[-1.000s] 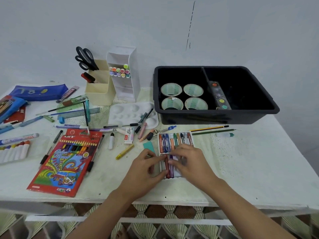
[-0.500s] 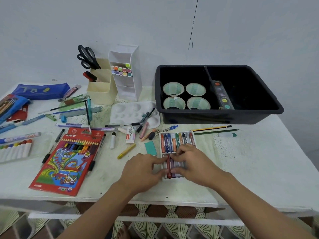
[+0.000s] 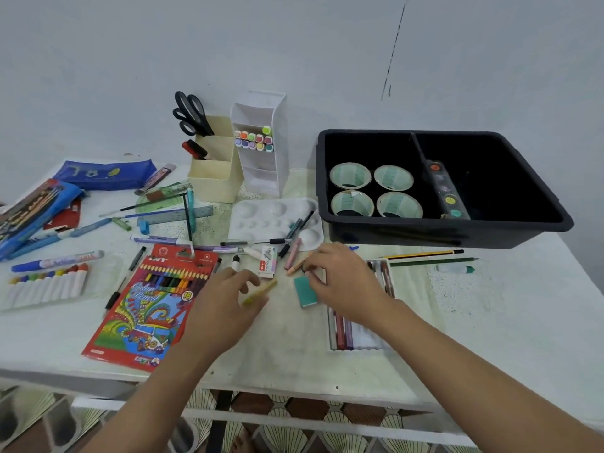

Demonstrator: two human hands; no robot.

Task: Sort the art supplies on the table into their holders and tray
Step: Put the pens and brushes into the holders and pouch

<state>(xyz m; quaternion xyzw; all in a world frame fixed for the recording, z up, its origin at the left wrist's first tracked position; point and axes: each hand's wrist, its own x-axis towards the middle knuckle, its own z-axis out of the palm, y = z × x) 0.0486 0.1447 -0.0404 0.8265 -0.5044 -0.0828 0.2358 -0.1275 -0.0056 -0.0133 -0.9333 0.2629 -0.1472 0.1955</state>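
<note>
My left hand (image 3: 225,302) reaches over the table, its thumb and fingers curled round a yellow crayon (image 3: 261,290) that lies beside the red coloured-pencil box (image 3: 150,305). My right hand (image 3: 348,284) has its fingertips pinched at the near end of an orange crayon (image 3: 296,266), just above a teal eraser (image 3: 305,291). The white crayon tray (image 3: 356,336) lies partly under my right wrist, with several crayons in it. At the back stand the cream holder (image 3: 214,178) with scissors and the white marker holder (image 3: 261,142). Both hands are blurred.
A black bin (image 3: 457,230) at the right back holds several tape rolls and a paint strip. A white palette (image 3: 258,217), pens, a staples box (image 3: 268,265), two pencils (image 3: 425,255), rulers and pouches lie scattered. The table's front edge is close to my arms.
Both hands have left the crayon tray and moved left: the left to the yellow crayon, the right to the orange crayon above the eraser.
</note>
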